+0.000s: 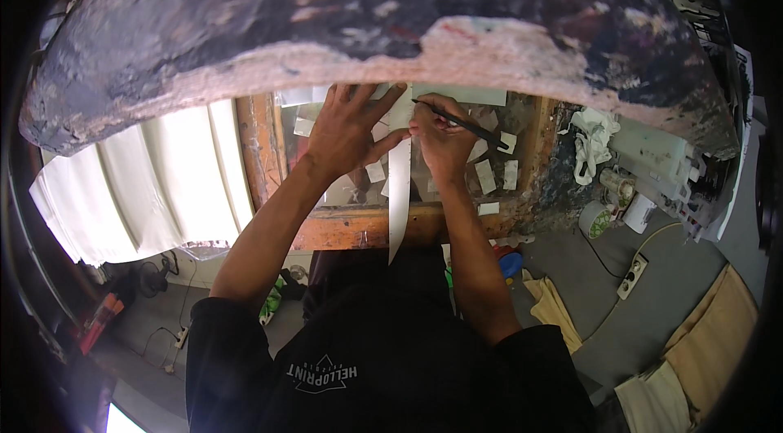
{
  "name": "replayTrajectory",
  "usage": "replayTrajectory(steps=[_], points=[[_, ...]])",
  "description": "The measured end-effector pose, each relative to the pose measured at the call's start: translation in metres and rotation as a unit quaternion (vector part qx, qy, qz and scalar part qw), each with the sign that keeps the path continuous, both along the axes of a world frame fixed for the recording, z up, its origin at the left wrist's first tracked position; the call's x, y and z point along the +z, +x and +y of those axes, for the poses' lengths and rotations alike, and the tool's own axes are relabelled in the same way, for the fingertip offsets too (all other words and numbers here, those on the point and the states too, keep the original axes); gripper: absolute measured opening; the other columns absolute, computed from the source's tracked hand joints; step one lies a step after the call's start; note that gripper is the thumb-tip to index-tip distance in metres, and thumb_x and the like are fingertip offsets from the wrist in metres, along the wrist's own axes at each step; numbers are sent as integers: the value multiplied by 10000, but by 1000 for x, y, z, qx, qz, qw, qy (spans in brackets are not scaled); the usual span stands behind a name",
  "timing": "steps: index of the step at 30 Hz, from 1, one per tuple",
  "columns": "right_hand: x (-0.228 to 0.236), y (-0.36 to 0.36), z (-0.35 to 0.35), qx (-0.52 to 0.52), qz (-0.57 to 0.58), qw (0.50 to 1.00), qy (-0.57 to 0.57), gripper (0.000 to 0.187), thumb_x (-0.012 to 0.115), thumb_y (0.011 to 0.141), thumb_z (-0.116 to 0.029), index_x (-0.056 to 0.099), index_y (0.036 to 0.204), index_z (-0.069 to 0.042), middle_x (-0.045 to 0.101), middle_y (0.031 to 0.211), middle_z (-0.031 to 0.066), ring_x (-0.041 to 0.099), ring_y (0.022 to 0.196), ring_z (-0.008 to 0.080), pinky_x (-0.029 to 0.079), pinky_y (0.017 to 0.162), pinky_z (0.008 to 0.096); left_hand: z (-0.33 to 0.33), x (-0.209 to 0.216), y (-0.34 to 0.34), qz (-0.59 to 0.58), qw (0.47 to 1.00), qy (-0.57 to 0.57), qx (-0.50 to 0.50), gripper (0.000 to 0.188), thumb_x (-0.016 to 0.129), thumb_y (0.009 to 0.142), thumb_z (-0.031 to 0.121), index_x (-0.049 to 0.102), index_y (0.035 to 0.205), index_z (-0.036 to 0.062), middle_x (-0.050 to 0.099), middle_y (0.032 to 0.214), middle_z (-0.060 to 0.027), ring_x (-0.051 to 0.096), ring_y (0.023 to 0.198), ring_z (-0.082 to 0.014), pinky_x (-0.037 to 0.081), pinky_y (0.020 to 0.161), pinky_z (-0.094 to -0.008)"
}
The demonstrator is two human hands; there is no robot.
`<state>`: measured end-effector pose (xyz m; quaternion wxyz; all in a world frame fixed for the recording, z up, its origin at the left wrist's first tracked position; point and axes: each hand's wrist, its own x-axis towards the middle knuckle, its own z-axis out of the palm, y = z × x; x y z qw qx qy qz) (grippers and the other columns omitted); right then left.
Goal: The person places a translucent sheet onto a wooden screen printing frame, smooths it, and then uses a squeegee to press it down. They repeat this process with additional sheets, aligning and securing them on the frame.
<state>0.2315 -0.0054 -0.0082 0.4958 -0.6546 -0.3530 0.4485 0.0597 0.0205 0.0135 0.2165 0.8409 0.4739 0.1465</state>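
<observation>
My left hand [349,130] lies flat with its fingers spread, beside and partly over a long metal ruler [399,180]. The ruler runs toward my body and sticks out past the front edge of a glass-topped, wood-framed table [351,227]. In my right hand [442,143] is a slim black pen [465,121], its tip close to the ruler's right edge. White paper [481,96] shows behind the hands, its far part hidden by a dark board. Several small pale tape pieces [485,177] are scattered on the glass.
A thick, paint-worn dark board [245,17] hangs across the far side, above the hands. Bright white sheets [171,180] lie at the left. To the right are crumpled white paper [594,139], a jar [617,185] and a tape roll [596,219]. A power strip [633,276] lies on the floor.
</observation>
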Motion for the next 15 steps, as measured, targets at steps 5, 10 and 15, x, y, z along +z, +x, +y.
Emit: replayTrajectory(steps=[5,10,15], points=[[-7,1,-1,11,-28,999,26,107,687,887,37,727,983,66,700,769,90,666,624,109,577,580,238,2,-5,0,-21,999,46,-3,658,769,854,455,618,1404,128,553,1340,-117,484,1203,-344,453,1025,-478],[4,-2,0,-8,36,999,13,104,680,888,49,723,981,69,695,756,86,665,630,107,563,571,235,1,-7,-1,-20,999,50,-3,652,776,848,452,624,1395,129,550,1353,-120,476,1227,-349,453,1027,-484],[-1,-2,1,0,2,1000,30,105,675,884,60,725,977,61,689,750,80,664,628,108,565,570,236,1,-4,0,-18,999,47,0,649,778,847,451,626,1393,133,548,1365,-122,479,1237,-352,449,1038,-485]])
